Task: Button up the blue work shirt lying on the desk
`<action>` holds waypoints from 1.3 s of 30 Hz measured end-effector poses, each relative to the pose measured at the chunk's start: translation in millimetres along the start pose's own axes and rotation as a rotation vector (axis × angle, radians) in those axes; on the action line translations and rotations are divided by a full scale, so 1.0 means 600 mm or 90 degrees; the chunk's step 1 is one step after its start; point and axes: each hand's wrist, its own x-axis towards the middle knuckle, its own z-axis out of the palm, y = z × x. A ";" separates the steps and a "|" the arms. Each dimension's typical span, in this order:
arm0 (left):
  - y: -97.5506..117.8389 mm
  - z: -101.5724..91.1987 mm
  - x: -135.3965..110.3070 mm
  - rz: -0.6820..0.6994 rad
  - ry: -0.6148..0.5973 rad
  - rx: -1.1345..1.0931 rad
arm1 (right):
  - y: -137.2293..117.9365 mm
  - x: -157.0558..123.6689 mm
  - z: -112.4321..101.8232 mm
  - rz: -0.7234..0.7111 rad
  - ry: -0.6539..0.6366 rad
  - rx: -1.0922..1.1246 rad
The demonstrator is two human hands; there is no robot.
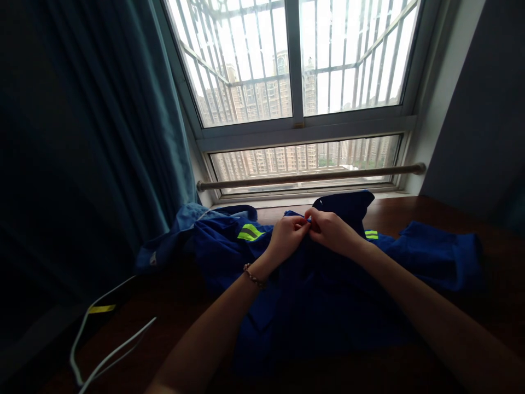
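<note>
A dark blue work jacket (311, 295) with yellow-green reflective stripes (250, 233) lies spread on a dark wooden surface (410, 210) below a window. My left hand (287, 236) and my right hand (330, 230) meet over the jacket's middle, near its collar. Both hands pinch the blue fabric between closed fingers, fingertips almost touching. A beaded bracelet (254, 277) circles my left wrist. What sits between the fingertips is too small to make out.
A white cable (102, 355) with a yellow tag (101, 308) lies at the lower left. A teal curtain (123, 120) hangs on the left. A metal rail (311, 176) runs across the barred window (295, 60). A dark wall (484, 109) stands on the right.
</note>
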 end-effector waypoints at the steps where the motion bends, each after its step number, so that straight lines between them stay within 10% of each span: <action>1: -0.001 -0.001 0.001 0.004 -0.001 0.002 | 0.000 0.000 -0.001 -0.006 0.002 -0.024; 7: -0.008 -0.013 0.009 -0.048 -0.081 -0.118 | 0.005 -0.001 -0.013 0.050 0.036 -0.182; 11: -0.018 -0.017 0.013 -0.093 -0.186 -0.172 | 0.032 0.004 -0.030 0.158 0.215 -0.170; 21: -0.085 0.019 -0.001 0.049 -0.267 0.354 | 0.211 0.006 -0.059 0.393 0.633 0.124; 28: -0.130 0.071 -0.025 0.138 -0.235 0.597 | 0.206 -0.030 0.113 0.298 0.023 -0.164; 35: -0.023 0.058 -0.023 0.138 -0.262 0.530 | 0.207 -0.041 0.166 0.267 -0.053 -0.212; 37: 0.045 0.053 -0.045 0.161 -0.318 0.318 | 0.209 -0.041 0.163 0.267 -0.058 -0.221; 39: 0.107 0.047 -0.090 0.142 -0.534 -0.036 | 0.210 -0.041 0.162 0.267 -0.061 -0.230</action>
